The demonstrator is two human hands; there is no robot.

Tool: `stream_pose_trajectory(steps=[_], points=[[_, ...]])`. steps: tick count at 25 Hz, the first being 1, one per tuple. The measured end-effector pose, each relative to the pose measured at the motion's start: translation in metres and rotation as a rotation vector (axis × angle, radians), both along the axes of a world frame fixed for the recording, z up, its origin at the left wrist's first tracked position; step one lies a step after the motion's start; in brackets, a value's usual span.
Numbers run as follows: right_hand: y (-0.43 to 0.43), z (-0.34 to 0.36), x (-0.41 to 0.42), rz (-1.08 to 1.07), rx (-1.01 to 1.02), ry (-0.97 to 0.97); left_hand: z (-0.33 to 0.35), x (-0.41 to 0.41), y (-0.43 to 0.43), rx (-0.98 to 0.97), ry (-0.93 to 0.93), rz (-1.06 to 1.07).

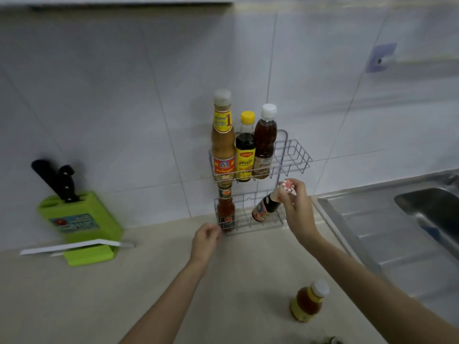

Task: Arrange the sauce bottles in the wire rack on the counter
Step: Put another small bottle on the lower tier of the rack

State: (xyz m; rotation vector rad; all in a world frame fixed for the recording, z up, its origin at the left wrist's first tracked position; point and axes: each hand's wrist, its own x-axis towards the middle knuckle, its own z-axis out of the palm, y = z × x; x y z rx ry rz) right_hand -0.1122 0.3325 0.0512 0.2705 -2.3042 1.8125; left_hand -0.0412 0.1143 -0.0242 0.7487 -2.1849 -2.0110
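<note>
dark bottle point(267, 207): being held tilted by its neck and cap in the right hand point(295, 209), base being lowered into the lower tier of the wire rack point(295, 157)
handling: likely glass, heavy-ish, slick; neck hold judged adequate
left hand point(207, 238): loosely curled, nothing being held, beside the red sauce bottle point(226, 212)
room: lower tier mostly free; upper basket overhead, clearance tight
waiting: yellow-label bottle point(308, 302) on the surface point(74, 306)

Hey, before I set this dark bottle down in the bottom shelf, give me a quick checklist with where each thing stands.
1. Right hand grips dark bottle near its cap: ok.
2. Bottle upright: not ok, tilted.
3. Free space in bottom shelf beside red bottle: ok.
4. Left hand steadying the rack: cannot tell, it's near the corner.
5. Top shelf bottles standing: ok.
6. All bottles racked: not ok, yellow-label bottle on counter.
</note>
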Motion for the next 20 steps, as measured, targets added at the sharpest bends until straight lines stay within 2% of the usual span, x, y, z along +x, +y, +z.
stream_pose_trajectory(steps=[3,5,9,12,20], points=[[-0.013,-0.017,-0.006,0.019,-0.045,0.025,-0.01,-0.017,-0.004,-0.009,-0.001,0.069],[-0.022,-0.022,-0.016,0.037,-0.002,0.04,-0.016,-0.022,-0.007,-0.022,-0.002,0.094],[-0.036,-0.038,-0.032,0.178,0.261,0.09,-0.03,-0.024,-0.009,-0.005,-0.041,0.105],[-0.046,-0.055,-0.037,0.279,0.356,0.091,-0.038,-0.022,-0.013,0.003,-0.021,0.103],[-0.065,-0.049,-0.063,0.394,0.257,0.062,-0.038,-0.031,-0.015,0.058,-0.065,0.019]])
